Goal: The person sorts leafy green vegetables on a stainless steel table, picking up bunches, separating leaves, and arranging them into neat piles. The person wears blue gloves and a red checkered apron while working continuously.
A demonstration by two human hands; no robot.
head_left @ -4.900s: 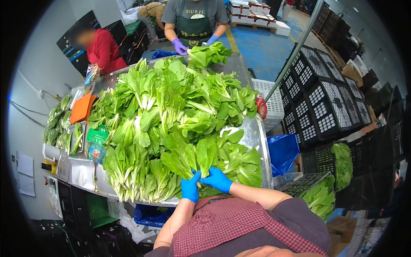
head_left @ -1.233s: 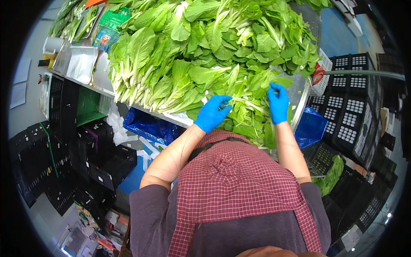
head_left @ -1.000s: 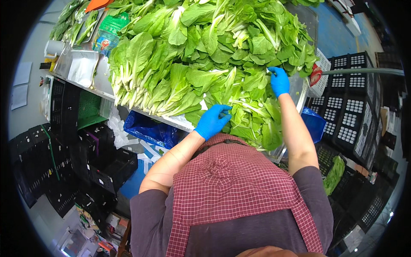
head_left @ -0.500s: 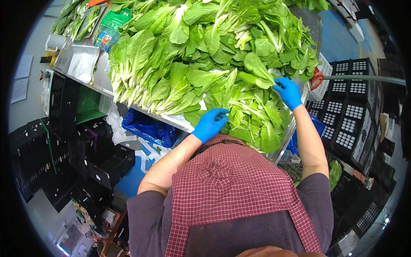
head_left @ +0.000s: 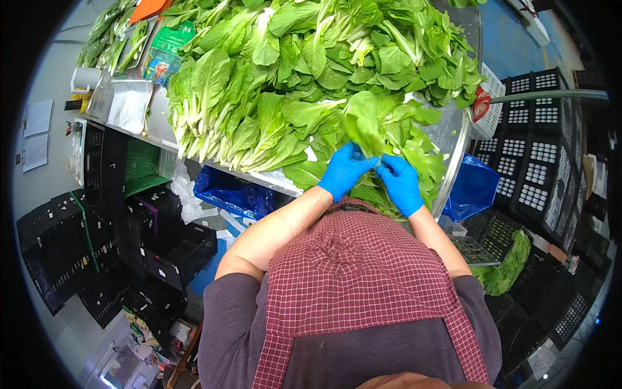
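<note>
Both my hands, in blue gloves, meet over the near edge of the table. My left hand (head_left: 348,172) is closed round the lower part of a leafy green (head_left: 364,126), whose broad leaf stands up beyond the fingers. Close beside it, my right hand (head_left: 398,185) pinches at the stem end of the same green. Loose greens (head_left: 424,159) lie under and around my hands. A row of greens with pale stems (head_left: 214,123) is laid out to the left, and a large heap (head_left: 337,58) covers the far side.
The metal table (head_left: 447,139) has a raised rim. Below it hang a blue bag (head_left: 236,194) at left and another blue bag (head_left: 476,188) at right. Black crates (head_left: 531,155) are stacked on the right. A white tray (head_left: 129,106) rests on the left end.
My right hand has moved left and inward with the leafy green, up to my left hand. My left hand has shifted slightly right and now grips the green too.
</note>
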